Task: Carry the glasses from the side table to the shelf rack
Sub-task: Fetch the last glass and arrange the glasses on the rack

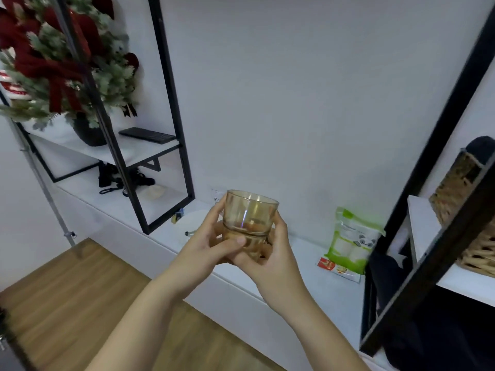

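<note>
An amber see-through glass [249, 214] is upright in mid-air at the centre of the head view, and it looks stacked on a second glass below it. My left hand [207, 247] wraps the lower part from the left, thumb across the front. My right hand [267, 257] cups it from the right and below. Both hands hold the glasses above a long white ledge [302, 266]. A black-framed shelf rack [171, 103] stands to the left with white shelves.
On the rack sit a potted festive plant [67, 62], a black keyboard [147, 135] and black gear [117, 178]. A green snack bag [351, 239] lies on the ledge. Another black frame [428, 183] with a woven basket [466, 207] stands right. Wooden floor [67, 290] lies lower left.
</note>
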A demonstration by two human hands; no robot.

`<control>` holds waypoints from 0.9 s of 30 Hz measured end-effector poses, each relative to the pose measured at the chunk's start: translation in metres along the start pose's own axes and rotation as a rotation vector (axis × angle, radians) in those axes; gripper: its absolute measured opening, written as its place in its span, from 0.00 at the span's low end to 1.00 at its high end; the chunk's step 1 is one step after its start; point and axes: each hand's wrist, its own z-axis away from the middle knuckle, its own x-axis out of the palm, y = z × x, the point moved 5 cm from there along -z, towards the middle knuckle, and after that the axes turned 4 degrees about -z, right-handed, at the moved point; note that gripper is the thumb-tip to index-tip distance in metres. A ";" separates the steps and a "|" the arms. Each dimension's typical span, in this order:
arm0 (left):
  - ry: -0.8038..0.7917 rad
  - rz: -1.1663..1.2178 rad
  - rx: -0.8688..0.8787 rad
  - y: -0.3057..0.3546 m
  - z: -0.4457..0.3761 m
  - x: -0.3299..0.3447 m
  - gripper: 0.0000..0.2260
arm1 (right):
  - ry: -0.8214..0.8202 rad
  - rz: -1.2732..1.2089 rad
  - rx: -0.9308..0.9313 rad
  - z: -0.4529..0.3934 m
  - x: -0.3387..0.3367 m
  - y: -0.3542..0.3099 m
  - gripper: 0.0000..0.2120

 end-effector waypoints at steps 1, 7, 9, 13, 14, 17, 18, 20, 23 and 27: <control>0.009 0.004 0.000 -0.006 -0.010 -0.009 0.36 | -0.006 0.010 0.015 -0.011 0.003 0.006 0.39; 0.071 0.017 0.001 -0.038 -0.073 -0.058 0.35 | -0.067 0.072 0.057 -0.083 0.020 0.047 0.42; 0.109 0.015 -0.010 -0.049 -0.095 -0.073 0.33 | -0.065 0.099 0.059 -0.108 0.022 0.058 0.38; 0.187 -0.029 -0.062 -0.063 -0.146 -0.105 0.30 | -0.033 0.152 0.073 -0.160 0.025 0.080 0.38; 0.200 -0.044 -0.075 -0.065 -0.161 -0.112 0.30 | -0.023 0.175 0.088 -0.174 0.023 0.087 0.42; 0.255 -0.057 -0.107 -0.074 -0.205 -0.130 0.30 | -0.006 0.239 0.156 -0.211 0.010 0.114 0.52; 0.272 -0.049 -0.118 -0.080 -0.218 -0.134 0.30 | -0.005 0.262 0.162 -0.222 0.004 0.122 0.51; 0.291 -0.049 -0.138 -0.093 -0.242 -0.137 0.29 | 0.013 0.346 0.144 -0.243 -0.008 0.133 0.50; 0.276 -0.161 -0.163 -0.113 -0.271 -0.137 0.25 | 0.032 0.653 0.029 -0.269 -0.015 0.140 0.51; 0.183 -0.330 -0.204 -0.131 -0.305 -0.138 0.25 | 0.032 1.139 -0.207 -0.294 -0.006 0.137 0.42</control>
